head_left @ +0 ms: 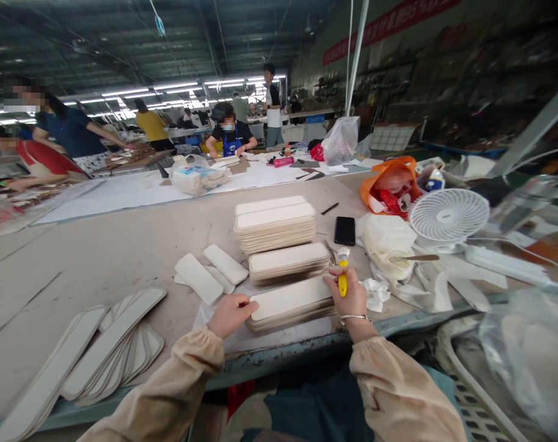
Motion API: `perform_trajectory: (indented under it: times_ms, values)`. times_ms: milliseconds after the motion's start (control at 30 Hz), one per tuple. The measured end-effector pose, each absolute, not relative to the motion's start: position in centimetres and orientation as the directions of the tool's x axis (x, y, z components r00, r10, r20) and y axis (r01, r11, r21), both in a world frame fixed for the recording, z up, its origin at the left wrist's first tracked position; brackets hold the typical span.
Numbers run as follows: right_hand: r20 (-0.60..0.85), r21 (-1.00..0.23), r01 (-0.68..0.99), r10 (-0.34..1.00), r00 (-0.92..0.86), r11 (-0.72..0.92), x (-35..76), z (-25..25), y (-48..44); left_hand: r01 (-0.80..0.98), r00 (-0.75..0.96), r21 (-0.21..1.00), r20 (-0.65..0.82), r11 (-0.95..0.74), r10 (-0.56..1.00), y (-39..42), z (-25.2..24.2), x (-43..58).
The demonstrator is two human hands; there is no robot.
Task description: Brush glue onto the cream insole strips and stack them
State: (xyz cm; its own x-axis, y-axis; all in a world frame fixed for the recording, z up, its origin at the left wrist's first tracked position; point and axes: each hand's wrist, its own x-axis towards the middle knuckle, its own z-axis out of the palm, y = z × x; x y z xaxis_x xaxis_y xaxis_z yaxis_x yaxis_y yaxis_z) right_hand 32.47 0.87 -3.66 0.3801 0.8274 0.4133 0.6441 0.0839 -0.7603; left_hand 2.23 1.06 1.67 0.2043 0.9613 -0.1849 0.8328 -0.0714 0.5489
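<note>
Right in front of me a stack of long, round-cornered white panels (290,301) lies at the table's near edge. My left hand (232,313) is closed, its thumb and finger on the left end of the top panel. At the opposite end, my right hand (351,304) touches the panel with its fingertips and holds a yellow-handled brush (342,279), its white-smeared head pointing away from me. Just behind are a low stack of panels (288,258) and a taller stack (274,215). A few shorter white pieces (199,277) lie to the left.
Fanned-out panels (117,344) spread at the near left. On the right are a black phone (344,231), a plastic-lined tub (389,242) with a flat stick, a white fan (449,215) and an orange bag (389,178). Co-workers work at tables beyond.
</note>
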Motion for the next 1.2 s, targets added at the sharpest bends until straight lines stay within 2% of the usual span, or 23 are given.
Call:
perform_trajectory:
  times_ms: [200,667,933,1033,1200]
  values:
    - [0.379,-0.749,0.662,0.843,0.382,0.037,32.3,-3.9,1.4,0.867,0.202,0.487,-0.154,-0.103,0.967,1.2,1.2,2.4]
    - [0.383,-0.717,0.697,0.844,0.375,0.016,32.5,-5.0,1.8,0.85,0.209,0.517,-0.163,-0.096,0.964,1.1,1.0,2.3]
    - [0.306,-0.781,0.624,0.863,0.402,-0.014,32.8,-5.1,1.2,0.821,0.129,0.571,-0.142,-0.025,0.981,0.8,0.1,2.0]
    - [0.277,-0.809,0.587,0.865,0.419,-0.025,32.7,-4.9,0.9,0.83,0.146,0.557,-0.149,-0.038,0.978,0.8,-0.1,1.9]
    - [0.308,-0.81,0.586,0.858,0.411,0.01,32.7,-4.6,0.7,0.848,0.154,0.528,-0.152,-0.051,0.976,0.9,-0.4,1.8]
